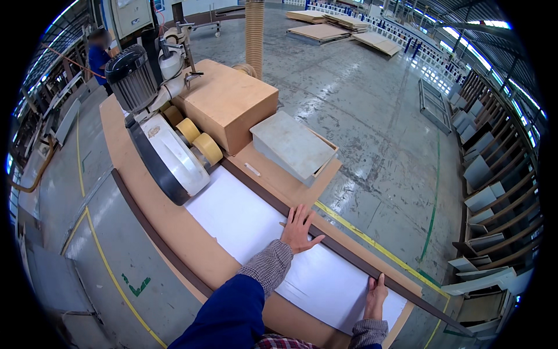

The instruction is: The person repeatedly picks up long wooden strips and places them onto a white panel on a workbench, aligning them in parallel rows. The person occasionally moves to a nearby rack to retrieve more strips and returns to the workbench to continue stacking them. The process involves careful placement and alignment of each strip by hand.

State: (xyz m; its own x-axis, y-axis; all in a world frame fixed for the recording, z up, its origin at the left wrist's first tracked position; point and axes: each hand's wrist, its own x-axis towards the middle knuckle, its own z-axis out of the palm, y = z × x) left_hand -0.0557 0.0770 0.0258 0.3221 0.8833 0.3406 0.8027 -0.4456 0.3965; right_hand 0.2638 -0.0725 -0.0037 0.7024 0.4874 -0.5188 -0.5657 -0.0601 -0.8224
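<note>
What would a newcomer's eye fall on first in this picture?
Probably the machine at upper left, with its black motor and yellow rollers. Next, the long dark strip slanting down to the lower right beside a white sheet, with the left hand and right hand both on it.

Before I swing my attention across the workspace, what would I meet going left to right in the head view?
Black-and-grey motor, yellow rollers, left hand on the dark brown strip, right hand, metal frame on the floor, rack of panels.
</note>
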